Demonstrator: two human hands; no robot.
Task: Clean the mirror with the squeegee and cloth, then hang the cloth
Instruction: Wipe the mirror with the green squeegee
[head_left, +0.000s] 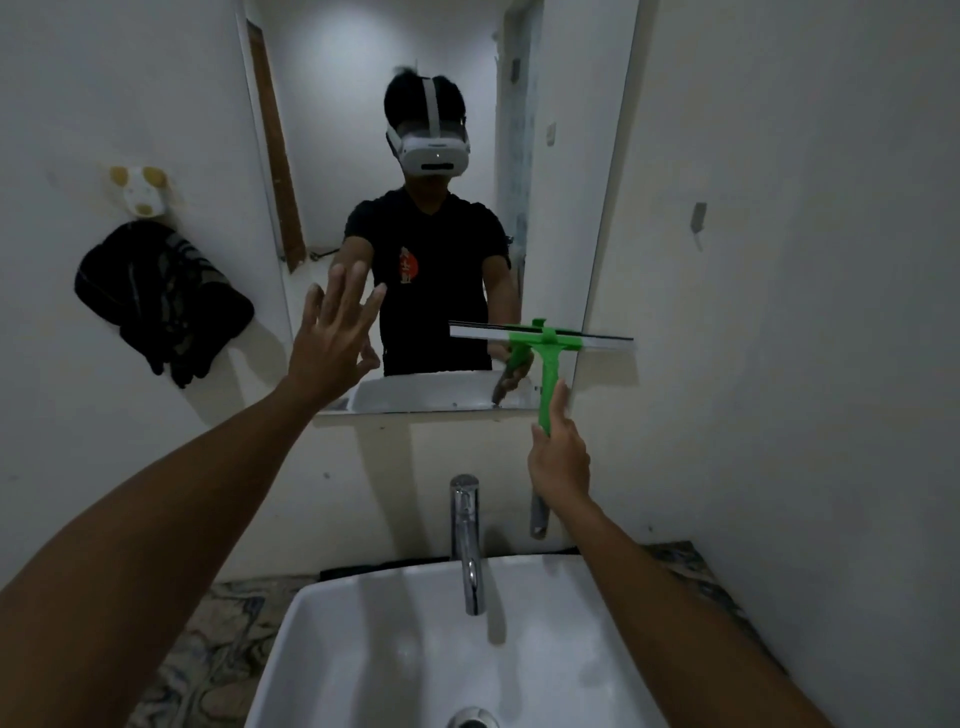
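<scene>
A tall mirror (363, 104) hangs on the white wall above the sink. My right hand (558, 457) grips the green handle of a squeegee (545, 353), whose white and black blade lies level against the mirror's lower right part. My left hand (332, 332) is raised with fingers spread, flat at or near the glass on the lower left side. A dark cloth (161, 306) hangs from a white wall hook (140, 195) left of the mirror.
A white basin (415, 649) sits directly below with a chrome tap (467, 540) between my arms. A patterned countertop (208, 654) surrounds it. A wall closes in on the right.
</scene>
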